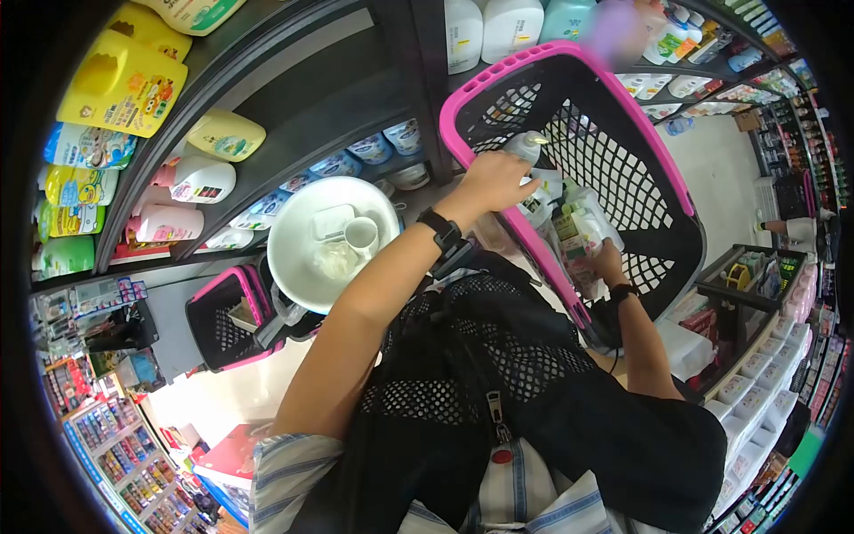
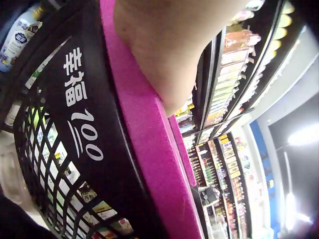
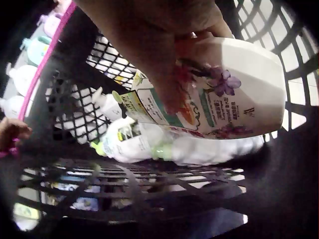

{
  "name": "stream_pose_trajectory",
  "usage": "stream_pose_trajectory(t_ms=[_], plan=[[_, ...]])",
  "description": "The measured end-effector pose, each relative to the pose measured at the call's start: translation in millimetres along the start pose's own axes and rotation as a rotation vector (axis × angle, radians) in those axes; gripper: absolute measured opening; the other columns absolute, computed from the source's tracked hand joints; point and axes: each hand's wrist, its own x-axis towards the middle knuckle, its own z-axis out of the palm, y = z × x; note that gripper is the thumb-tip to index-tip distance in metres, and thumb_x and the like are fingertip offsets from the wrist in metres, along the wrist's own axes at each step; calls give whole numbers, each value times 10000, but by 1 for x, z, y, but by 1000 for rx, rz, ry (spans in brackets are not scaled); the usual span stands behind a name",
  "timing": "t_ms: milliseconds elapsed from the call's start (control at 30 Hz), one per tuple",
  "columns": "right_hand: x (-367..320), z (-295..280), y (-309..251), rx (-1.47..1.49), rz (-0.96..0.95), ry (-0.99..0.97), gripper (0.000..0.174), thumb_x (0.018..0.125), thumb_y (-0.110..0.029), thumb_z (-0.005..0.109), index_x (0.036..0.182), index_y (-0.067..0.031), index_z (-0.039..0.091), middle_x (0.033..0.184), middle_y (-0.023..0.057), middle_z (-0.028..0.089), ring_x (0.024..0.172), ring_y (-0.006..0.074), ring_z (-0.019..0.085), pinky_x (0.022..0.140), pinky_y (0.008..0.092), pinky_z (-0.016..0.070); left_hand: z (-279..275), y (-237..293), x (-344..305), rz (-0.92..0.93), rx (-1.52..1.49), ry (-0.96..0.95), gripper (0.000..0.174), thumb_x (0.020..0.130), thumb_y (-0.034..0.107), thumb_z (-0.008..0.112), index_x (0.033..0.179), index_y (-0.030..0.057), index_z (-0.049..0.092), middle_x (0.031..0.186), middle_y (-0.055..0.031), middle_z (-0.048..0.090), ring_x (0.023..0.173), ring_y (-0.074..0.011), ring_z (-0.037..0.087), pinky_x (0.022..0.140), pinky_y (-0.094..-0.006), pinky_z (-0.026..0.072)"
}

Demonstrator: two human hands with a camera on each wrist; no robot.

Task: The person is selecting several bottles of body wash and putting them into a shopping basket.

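My left hand grips the pink rim of a black mesh shopping basket. In the left wrist view only part of that hand lies over the rim. Down inside the basket, my right hand holds a white bottle printed with purple flowers, tilted on its side, the thumb across its label. Beneath the held bottle, other white bottles lie in the basket, one a pump bottle with a green top. A grey-white bottle stands by my left fingers.
A white basin holding a mug and other white items stands left of my left arm. Behind it a second pink-rimmed basket sits lower. Shelves of bottles and yellow jugs line the left and far sides.
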Motion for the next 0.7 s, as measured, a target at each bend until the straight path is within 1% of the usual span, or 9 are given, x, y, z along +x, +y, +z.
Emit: stream_pose_trajectory(t_ms=[167,333,400,433,500,567,600,633,700], plan=[[38,67,38,-171,-198,5,820,519,-396,905,1065,45,482,966,207,675,936,356,659,834,405,513,-1,1,-1,-5,1,17,356,886,395,538,855,78,696,840,-100,676,832,-298,645,744,-411,508],[37,54,26,-127,-126,-43,754,513,-307,901,1048,61,519,989,271,652,951,418,631,817,428,507,1,1,-3,3,1,44,344,882,379,541,815,77,693,806,-90,674,823,-297,647,742,-412,509],[51,39,20,-279,-144,-175,666,599,-333,858,1028,83,564,982,276,655,957,405,640,814,423,512,0,1,-4,18,-2,50,336,884,371,539,808,80,691,804,-96,673,820,-303,647,738,-417,510],[51,32,11,-284,-162,-171,666,599,-333,858,1028,83,564,982,276,655,957,405,640,814,423,512,-1,2,-6,8,7,63,336,884,371,539,808,80,691,804,-96,673,820,-303,647,738,-417,510],[47,14,-20,-82,-395,110,599,731,-408,750,1072,63,605,995,250,667,948,388,647,814,398,510,-5,5,-10,-12,-25,62,326,874,377,551,815,90,695,812,-106,673,826,-314,647,734,-430,510],[10,-18,-91,47,-545,58,439,848,-312,659,1098,44,598,997,233,674,931,343,660,808,382,505,3,1,-6,-68,-86,-17,301,851,388,580,849,114,704,831,-112,674,839,-318,647,732,-443,508],[11,-17,-104,250,-655,-43,342,908,-230,604,1105,50,596,978,181,680,899,257,657,794,345,499,3,2,-7,-47,-168,59,267,825,380,615,870,134,708,839,-111,673,840,-319,647,726,-446,508],[-1,-14,-123,388,-757,-63,281,922,-200,597,1067,41,588,860,139,662,783,201,632,713,324,496,0,5,-12,16,-324,189,232,825,352,631,905,146,702,865,-91,677,861,-304,643,739,-434,506],[-43,-22,-165,303,-751,-323,439,931,-260,597,1241,34,498,913,149,648,844,225,636,765,341,493,-1,-4,-15,150,-551,292,188,854,242,625,977,108,672,944,-84,676,912,-268,632,769,-395,500]])
